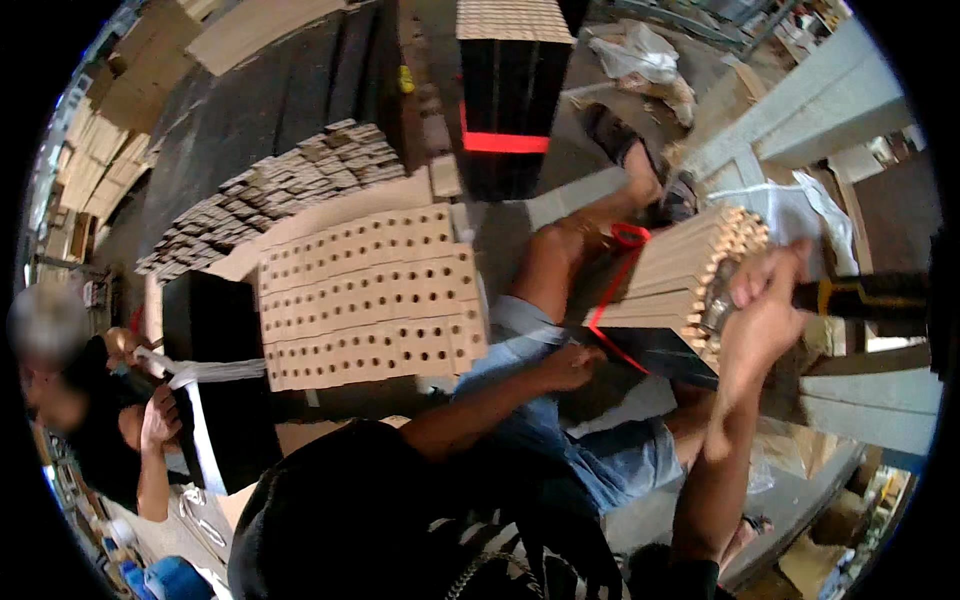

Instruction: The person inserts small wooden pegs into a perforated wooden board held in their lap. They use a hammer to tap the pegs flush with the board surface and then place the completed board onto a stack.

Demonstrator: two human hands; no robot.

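Note:
Between my knees, a bundle of pale wooden slats leans at a tilt, with a black board on its near side. A red strap runs around it and loops at the upper end. My right hand is closed around a hammer, its grey metal head against the slat ends and its dark handle with yellow marks pointing right. Beside the bundle's lower left corner, close to the strap, my left hand is closed; whatever lies within its fingers is hidden.
Left of me lies a stack of drilled wooden pieces. Another person's hands pull a white strap around a black stack. A black bundle with a red band stands ahead. A grey metal frame rises at right.

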